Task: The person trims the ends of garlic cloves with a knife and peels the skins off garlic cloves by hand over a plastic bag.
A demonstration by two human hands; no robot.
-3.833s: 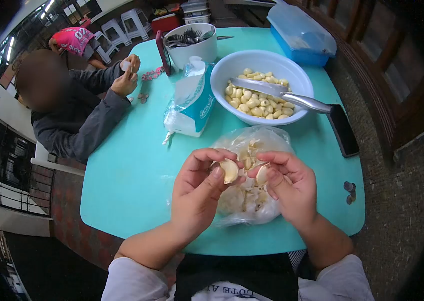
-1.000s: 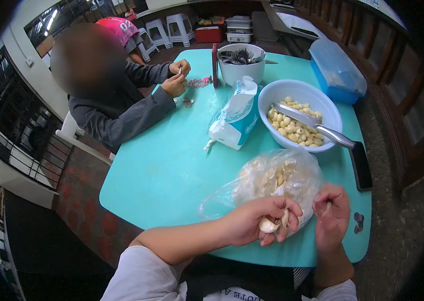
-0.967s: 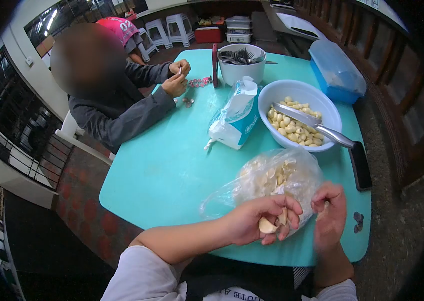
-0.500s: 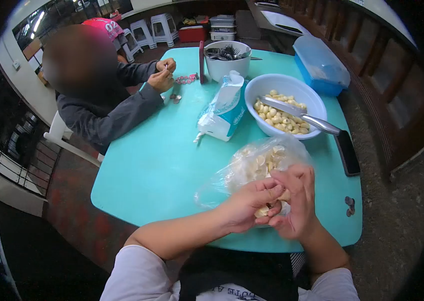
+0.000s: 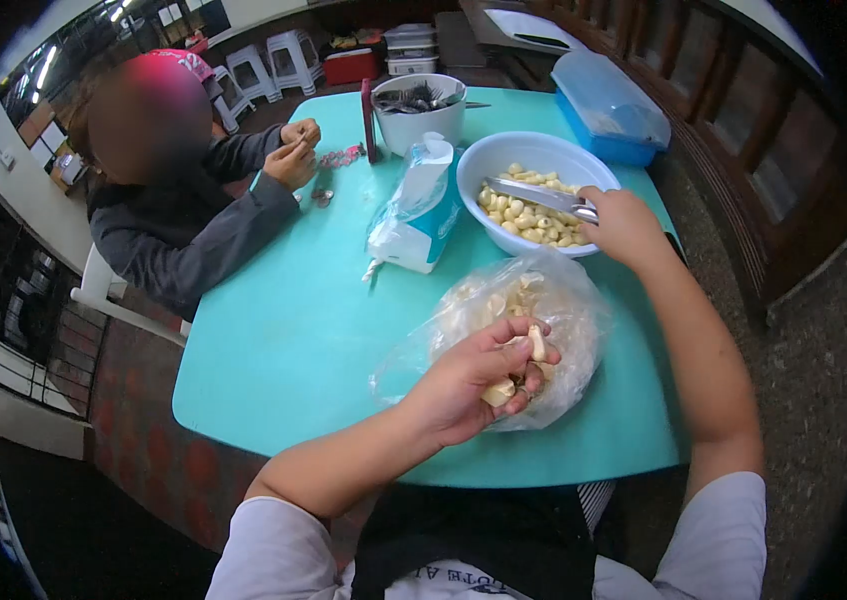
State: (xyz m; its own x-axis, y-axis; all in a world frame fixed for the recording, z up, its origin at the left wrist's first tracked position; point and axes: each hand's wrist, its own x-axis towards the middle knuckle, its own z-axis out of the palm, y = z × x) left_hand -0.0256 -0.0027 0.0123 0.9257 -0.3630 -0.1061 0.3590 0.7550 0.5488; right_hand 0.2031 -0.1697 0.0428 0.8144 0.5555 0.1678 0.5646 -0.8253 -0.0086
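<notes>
My left hand is closed over the plastic bag, pinching a garlic clove between thumb and finger. A second pale piece, seemingly another clove, sits lower in that hand. Beneath it is the clear bag, which holds pale peelings. At the right rim of the light-blue bowl, my right hand has its fingers round the handle of a knife. The blade lies across the bowl, over many peeled garlic cloves.
A person in a dark sleeve sits at the left, hands together above the turquoise table. A teal-and-white packet, a white tub of dark cutlery, an upright phone and a blue lidded box stand around the bowl.
My right hand has left my left hand, reached forward to the bowl and taken hold of the knife handle. My left hand keeps the cloves over the bag. The view has shifted slightly.
</notes>
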